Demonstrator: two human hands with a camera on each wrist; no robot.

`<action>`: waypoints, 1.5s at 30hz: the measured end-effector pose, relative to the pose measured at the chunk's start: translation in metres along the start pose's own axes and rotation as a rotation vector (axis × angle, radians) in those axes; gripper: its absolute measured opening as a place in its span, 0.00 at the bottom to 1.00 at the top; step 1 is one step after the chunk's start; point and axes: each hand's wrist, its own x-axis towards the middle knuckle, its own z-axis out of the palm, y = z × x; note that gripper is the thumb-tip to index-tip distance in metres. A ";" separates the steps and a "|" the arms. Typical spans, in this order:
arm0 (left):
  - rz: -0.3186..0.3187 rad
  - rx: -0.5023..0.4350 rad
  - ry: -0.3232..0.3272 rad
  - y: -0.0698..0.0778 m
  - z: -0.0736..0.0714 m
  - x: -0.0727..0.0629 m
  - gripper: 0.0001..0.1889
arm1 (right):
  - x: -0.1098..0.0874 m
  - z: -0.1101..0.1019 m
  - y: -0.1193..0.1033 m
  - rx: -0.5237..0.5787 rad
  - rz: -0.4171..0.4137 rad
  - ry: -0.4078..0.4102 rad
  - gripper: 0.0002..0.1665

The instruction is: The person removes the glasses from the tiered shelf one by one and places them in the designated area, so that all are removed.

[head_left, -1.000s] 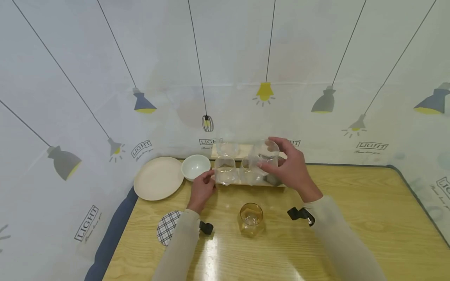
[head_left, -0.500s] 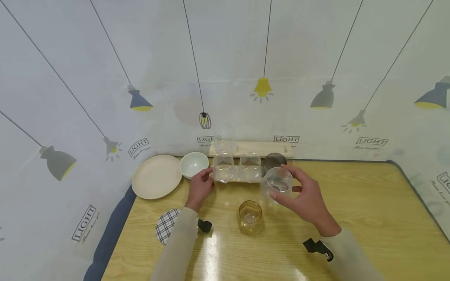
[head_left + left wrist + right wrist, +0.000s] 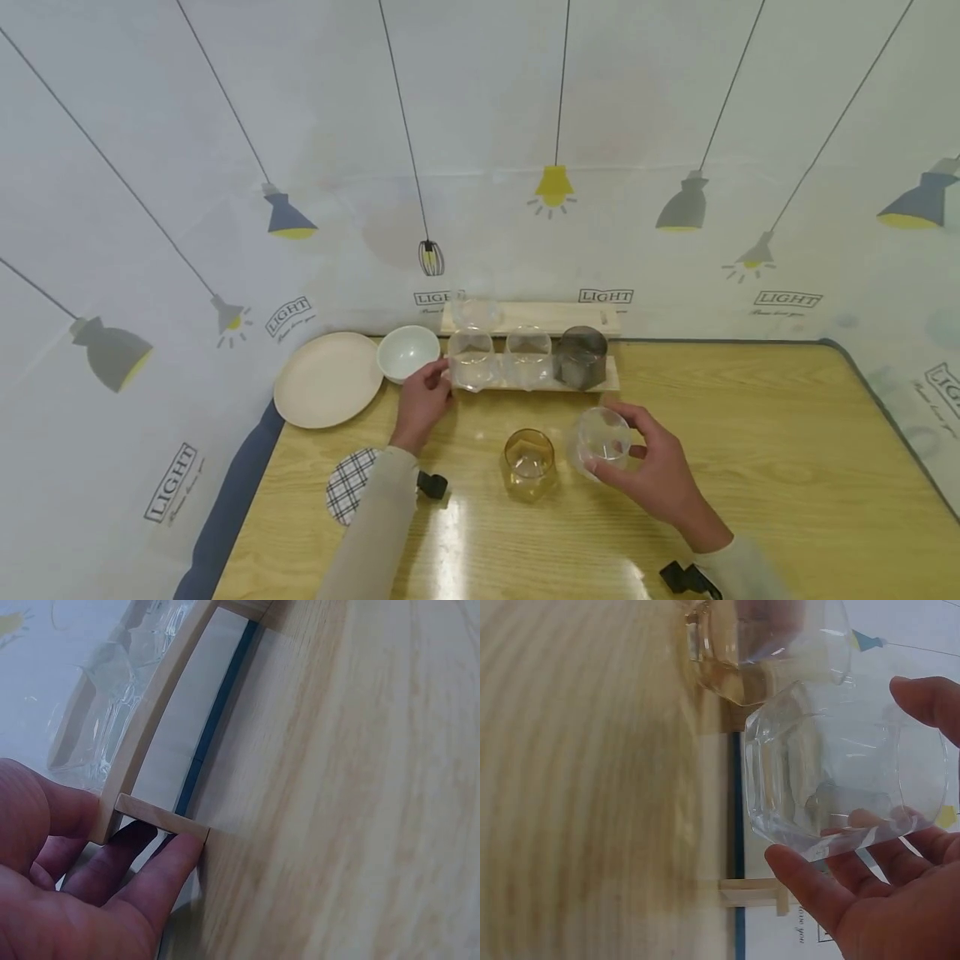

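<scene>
A clear faceted glass (image 3: 602, 437) is held upright in my right hand (image 3: 662, 479), thumb on one side and fingers on the other. In the right wrist view the clear glass (image 3: 840, 765) is near the table; contact with it cannot be told. To its left stands an amber glass (image 3: 529, 471). My left hand (image 3: 422, 406) grips the left end of a two-tier wooden rack (image 3: 611, 375); in the left wrist view its fingers (image 3: 161, 881) curl about the rack's end. On the rack are several clear glasses (image 3: 528, 358) and a dark grey glass (image 3: 581, 358).
A beige plate (image 3: 328, 381) and a pale bowl (image 3: 408, 353) stand left of the rack. A checked round coaster (image 3: 349, 487) lies partly under the left sleeve. A lamp-patterned wall covering (image 3: 480, 167) rises behind the wooden table (image 3: 780, 433).
My right hand has brought the clear glass from the rack forward and down, beside the amber glass. The dark grey glass has come into full sight. My left hand has stayed on the rack.
</scene>
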 end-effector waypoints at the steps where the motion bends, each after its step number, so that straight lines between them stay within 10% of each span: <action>1: -0.003 0.000 0.001 0.000 0.000 0.000 0.20 | -0.002 0.001 0.002 -0.001 0.010 -0.004 0.45; 22: 0.010 0.021 -0.019 0.001 -0.002 -0.001 0.20 | -0.008 0.009 0.015 -0.059 0.122 -0.122 0.48; 45: 0.051 0.013 0.058 -0.001 0.006 -0.006 0.17 | 0.025 -0.014 -0.017 -0.058 -0.060 -0.032 0.35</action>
